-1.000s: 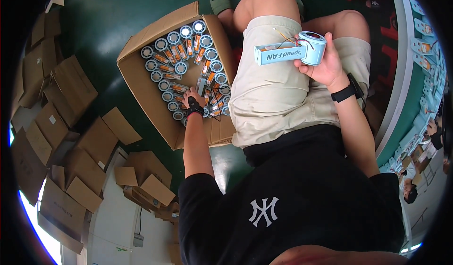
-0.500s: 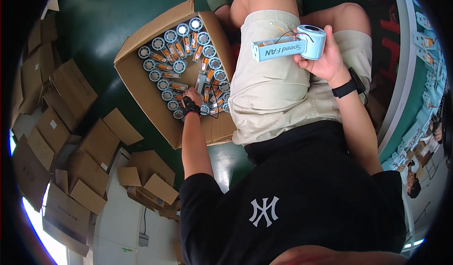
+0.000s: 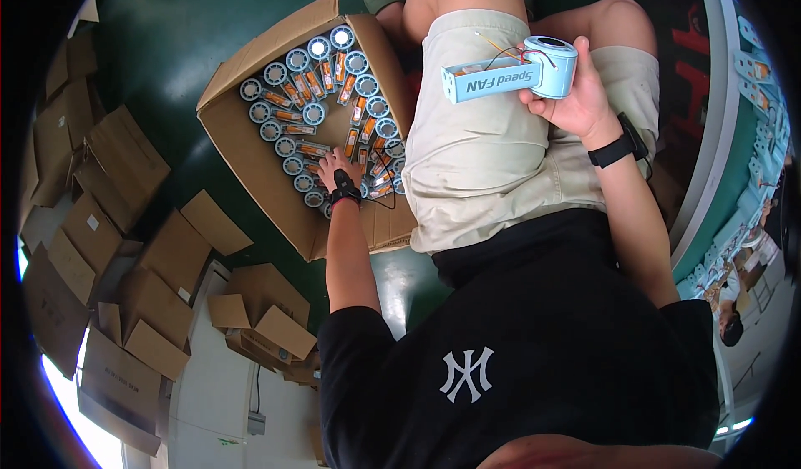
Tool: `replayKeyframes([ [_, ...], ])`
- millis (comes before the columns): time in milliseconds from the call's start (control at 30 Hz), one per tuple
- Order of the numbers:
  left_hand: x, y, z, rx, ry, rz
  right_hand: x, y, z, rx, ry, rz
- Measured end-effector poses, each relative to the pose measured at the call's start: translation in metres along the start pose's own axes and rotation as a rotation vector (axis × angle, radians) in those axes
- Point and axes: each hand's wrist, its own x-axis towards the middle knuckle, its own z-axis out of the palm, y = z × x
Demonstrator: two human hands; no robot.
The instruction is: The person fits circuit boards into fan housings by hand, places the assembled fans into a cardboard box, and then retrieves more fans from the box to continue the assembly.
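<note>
Green floor (image 3: 209, 43), open carton (image 3: 250, 152) (fan parts (image 3: 321, 110))

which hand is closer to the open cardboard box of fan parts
Left. The left hand reaches down inside the cardboard box, among the parts. The right hand is off to its right, above the lap, holding a light blue fan.

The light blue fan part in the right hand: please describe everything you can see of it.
The light blue fan part looks like plastic: a round drum at one end and a long, boxy handle shell pointing toward the person's left. Thin red, black and yellow wires run loose along its top. The right hand grips the drum, holding it roughly level above the lap.
</note>
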Motion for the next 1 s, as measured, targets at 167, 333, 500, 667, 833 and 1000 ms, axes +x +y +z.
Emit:
replayKeyframes([
  [167, 0.006, -0.012, 0.009, -0.077, -0.145, 0.001, 0.000, 0.001, 0.000, -0.006, 0.010, -0.004],
  [333, 0.010, -0.024, 0.009, -0.159, -0.213, 0.070, -0.001, 0.002, 0.000, -0.019, 0.030, -0.015],
  [500, 0.006, -0.019, 0.012, -0.066, -0.207, 0.104, -0.001, 0.000, -0.002, -0.030, 0.039, -0.013],
  [667, 0.010, -0.020, 0.026, -0.039, -0.227, 0.070, 0.001, 0.001, 0.001, -0.035, 0.024, -0.006],
  [833, 0.006, -0.009, 0.029, -0.113, -0.226, 0.000, 0.000, -0.002, 0.002, -0.015, 0.020, -0.022],
  [1000, 0.003, -0.007, 0.006, -0.073, -0.246, 0.027, -0.006, 0.002, 0.038, -0.142, 0.108, -0.037],
])
